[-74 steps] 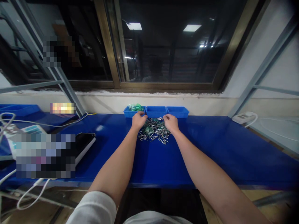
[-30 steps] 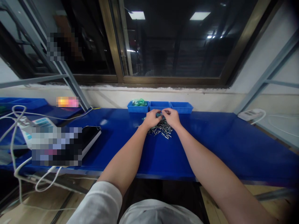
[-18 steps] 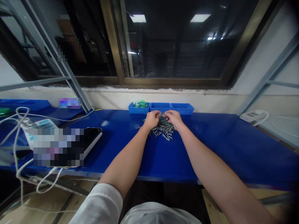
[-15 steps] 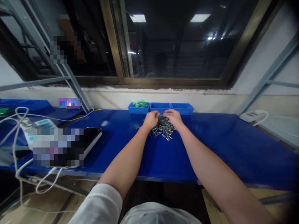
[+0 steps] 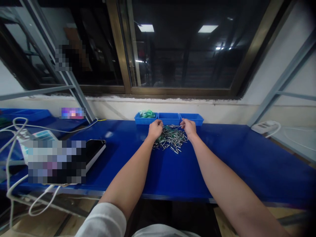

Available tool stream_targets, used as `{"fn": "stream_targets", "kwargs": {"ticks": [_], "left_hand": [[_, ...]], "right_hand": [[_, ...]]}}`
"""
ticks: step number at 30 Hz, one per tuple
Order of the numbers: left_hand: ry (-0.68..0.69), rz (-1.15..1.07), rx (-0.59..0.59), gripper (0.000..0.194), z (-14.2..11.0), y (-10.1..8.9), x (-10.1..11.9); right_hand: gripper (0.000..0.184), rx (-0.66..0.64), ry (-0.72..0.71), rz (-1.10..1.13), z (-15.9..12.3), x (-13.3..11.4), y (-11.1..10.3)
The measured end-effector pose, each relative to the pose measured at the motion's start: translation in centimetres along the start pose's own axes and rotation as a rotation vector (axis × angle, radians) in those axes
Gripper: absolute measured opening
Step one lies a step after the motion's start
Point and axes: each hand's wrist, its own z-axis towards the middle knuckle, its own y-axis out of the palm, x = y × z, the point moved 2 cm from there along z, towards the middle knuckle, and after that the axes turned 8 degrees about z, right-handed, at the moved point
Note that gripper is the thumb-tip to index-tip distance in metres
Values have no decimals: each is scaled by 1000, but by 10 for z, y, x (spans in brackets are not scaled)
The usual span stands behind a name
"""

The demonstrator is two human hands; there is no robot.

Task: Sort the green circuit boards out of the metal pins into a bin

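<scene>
Here's the long blue bench top (image 5: pixel 247 161), glossy and running right across the view! Under the left hand (image 5: pixel 155 129) and the right hand (image 5: pixel 189 128), a loose heap of metal pins (image 5: pixel 170 141) mixed with green bits spreads over the surface, sprawling between the two hands and toward the person. Just beyond the hands, three blue bins (image 5: pixel 169 118) sit side by side, and the bin straight past the left hand holds green pieces (image 5: pixel 146 114). Well off to the left lies a flat black slab (image 5: pixel 96 148), partly blurred out, with a white cord (image 5: pixel 61 131) running behind it, and farther left still, a blue tray (image 5: pixel 27 114).
</scene>
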Motion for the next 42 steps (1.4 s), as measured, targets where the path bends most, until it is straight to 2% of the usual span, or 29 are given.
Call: {"fn": "stream_targets", "kwargs": {"ticks": [2,5,8,10,13,15,17,20,26,32,42], "left_hand": [[-17,15,-1,30,2,1,-4],[-15,22,-12,29,2,3,-6],[-1,16,-19,30,3,5,-8],[0,30,-27,31,4,6,-9],[27,98,-61,33,4,8,-12],[101,170,-96,36,3,11,-11],[196,240,-118,39,0,15,-9],[296,308,-127,43,-4,20,-6],[326,381,-226,48,-7,29,-4],[368,374,-234,43,-8,28,-3],[368,314,-205,26,-6,24,2]], "right_hand": [[41,67,50,108,6,1,-5],[44,84,112,316,15,5,-11],[51,91,128,365,19,10,-17],[52,140,114,276,20,14,-21],[40,160,33,-29,17,18,-21],[33,69,4,-290,13,19,-17],[34,-39,19,-520,7,19,-10],[35,-129,26,-726,-2,17,-2],[23,-261,12,-711,-7,13,3],[28,-242,30,-707,-6,15,3],[25,-249,20,-729,-12,9,9]]}}
